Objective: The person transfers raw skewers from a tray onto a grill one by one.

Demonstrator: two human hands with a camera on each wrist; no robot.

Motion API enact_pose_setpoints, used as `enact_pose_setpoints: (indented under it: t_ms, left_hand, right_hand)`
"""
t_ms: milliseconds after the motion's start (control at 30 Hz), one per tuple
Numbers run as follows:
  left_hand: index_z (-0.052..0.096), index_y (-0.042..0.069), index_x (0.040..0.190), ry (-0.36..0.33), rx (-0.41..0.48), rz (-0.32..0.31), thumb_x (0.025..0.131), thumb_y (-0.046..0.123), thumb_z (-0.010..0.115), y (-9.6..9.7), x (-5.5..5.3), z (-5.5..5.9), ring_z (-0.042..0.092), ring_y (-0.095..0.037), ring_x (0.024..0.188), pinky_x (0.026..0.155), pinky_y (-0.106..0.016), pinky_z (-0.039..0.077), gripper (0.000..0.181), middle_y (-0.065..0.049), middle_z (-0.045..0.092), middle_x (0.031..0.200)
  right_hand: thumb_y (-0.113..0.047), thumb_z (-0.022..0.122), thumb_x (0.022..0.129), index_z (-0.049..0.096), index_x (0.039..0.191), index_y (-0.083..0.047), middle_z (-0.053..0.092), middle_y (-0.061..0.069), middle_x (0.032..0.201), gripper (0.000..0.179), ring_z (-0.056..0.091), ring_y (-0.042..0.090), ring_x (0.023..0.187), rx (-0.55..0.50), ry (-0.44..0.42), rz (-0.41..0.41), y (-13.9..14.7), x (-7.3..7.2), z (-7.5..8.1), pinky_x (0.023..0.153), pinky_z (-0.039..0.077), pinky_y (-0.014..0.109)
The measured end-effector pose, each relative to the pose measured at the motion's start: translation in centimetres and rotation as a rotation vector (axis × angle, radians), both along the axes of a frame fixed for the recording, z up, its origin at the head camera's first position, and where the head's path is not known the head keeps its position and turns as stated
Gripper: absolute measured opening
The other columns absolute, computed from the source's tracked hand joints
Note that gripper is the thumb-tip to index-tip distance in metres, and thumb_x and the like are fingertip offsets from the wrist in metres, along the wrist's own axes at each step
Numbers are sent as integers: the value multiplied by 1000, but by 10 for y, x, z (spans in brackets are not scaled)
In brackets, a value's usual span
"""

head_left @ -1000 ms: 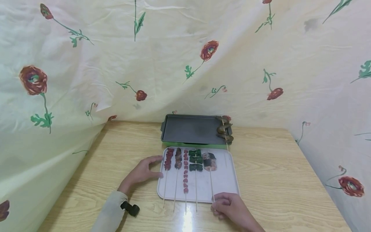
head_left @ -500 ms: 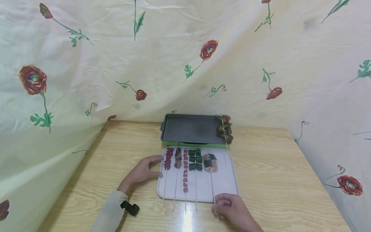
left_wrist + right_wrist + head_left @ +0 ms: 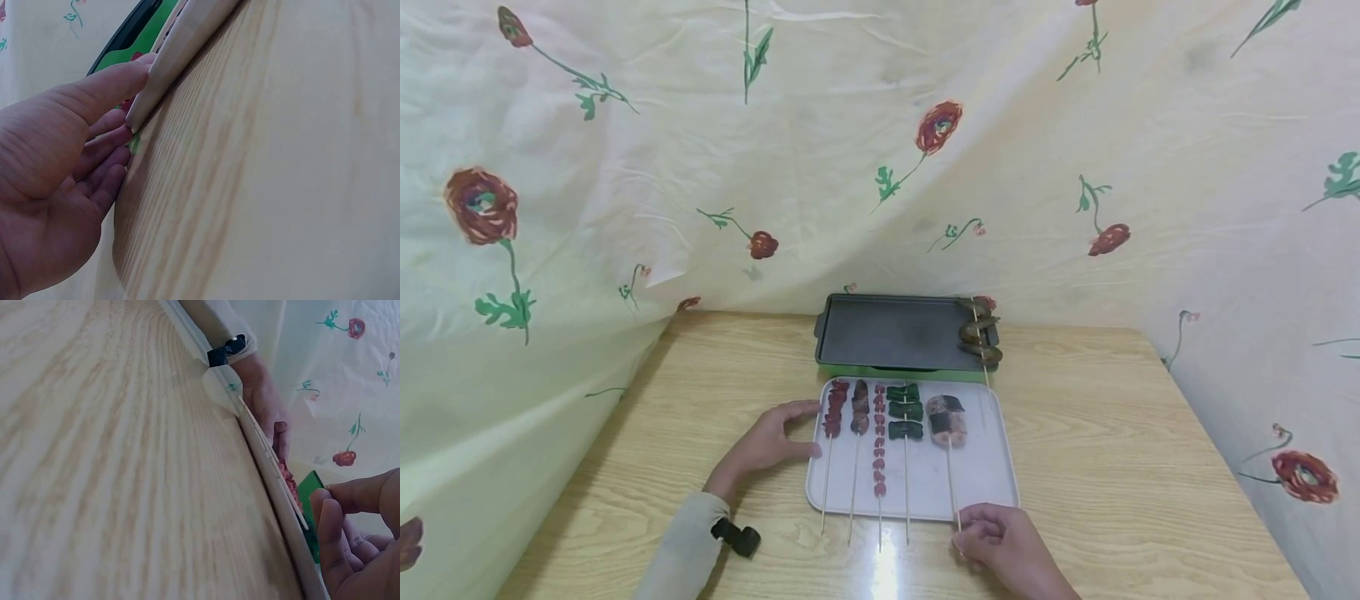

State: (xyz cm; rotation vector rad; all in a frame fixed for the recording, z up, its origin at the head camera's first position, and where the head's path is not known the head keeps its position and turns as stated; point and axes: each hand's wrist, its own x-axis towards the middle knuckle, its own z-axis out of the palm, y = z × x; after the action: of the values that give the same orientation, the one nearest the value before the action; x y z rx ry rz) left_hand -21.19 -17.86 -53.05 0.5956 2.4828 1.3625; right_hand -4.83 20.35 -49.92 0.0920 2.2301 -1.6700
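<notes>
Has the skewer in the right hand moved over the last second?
Yes, slightly. Judged against the white tray, the skewer has shifted to the right and a little toward the person, farther from the green skewer.

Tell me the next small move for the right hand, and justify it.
I'd probably raise the pink-and-dark skewer toward the griddle: the right hand pinches its stick, the left hand touches the tray's left rim, and the griddle has bare surface left of the brown skewer.
</notes>
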Motion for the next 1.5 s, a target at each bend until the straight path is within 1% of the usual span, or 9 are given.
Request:
enact_pose_setpoints:
  t_ms: [167,367,567,667,867,1033,1133,1267,1500]
  left_hand:
    - [58,12,145,-4,5,4,81,32,88,1,1,0,40,-30,147,124,-49,29,73,-8,51,154]
    - [58,13,145,-17,-3,15,81,32,88,2,1,1,40,-29,147,124,-48,30,74,-6,52,153]
    - [58,13,145,-18,-3,22,81,33,88,1,2,3,41,-30,147,124,-49,31,73,-7,52,153]
    - [58,14,145,-20,-7,23,81,34,88,1,2,3,41,-30,147,124,-49,30,73,-7,52,153]
    - [58,13,144,-13,-6,26,81,33,88,1,2,2,41,-31,146,123,-49,31,73,-8,52,153]
    - [59,13,144,-7,-9,23,81,32,88,1,3,2,41,-30,146,123,-49,31,72,-7,52,153]
    - [59,14,144,-13,-17,29,81,33,88,2,3,2,41,-30,146,123,-48,32,73,-6,52,153]
    - [59,14,145,-28,-15,37,80,34,88,1,4,3,40,-30,147,123,-49,31,73,-6,52,153]
    - [58,13,145,-23,1,26,82,35,87,2,2,3,40,-32,147,123,-51,31,73,-8,52,153]
  right_hand:
    - [-7,77,87,63,117,12,73,9,85,38,69,21,74,6,13,9,1,1,9,64,61,28]
    - [-7,76,89,64,117,10,73,12,88,35,69,20,75,-5,28,52,5,1,22,65,61,28]
    - [-2,74,88,64,117,12,73,16,86,33,70,18,72,23,109,74,6,-8,36,62,61,29]
    - [-3,74,89,63,118,13,72,17,86,35,70,20,72,10,128,64,6,-13,45,62,61,30]
    - [-1,72,89,62,119,13,73,23,91,35,71,21,76,14,167,48,7,-28,63,67,63,31]
    - [1,70,90,62,120,14,73,24,93,34,72,25,77,25,212,60,13,-41,74,65,63,32]
    - [0,70,91,62,121,13,74,23,94,33,72,22,77,24,235,73,17,-49,79,65,63,32]
    - [-1,68,93,62,122,12,74,23,96,32,71,20,78,27,236,71,22,-61,83,66,62,31]
    - [-1,67,94,60,123,13,76,21,98,33,71,19,80,51,230,55,26,-83,86,68,62,31]
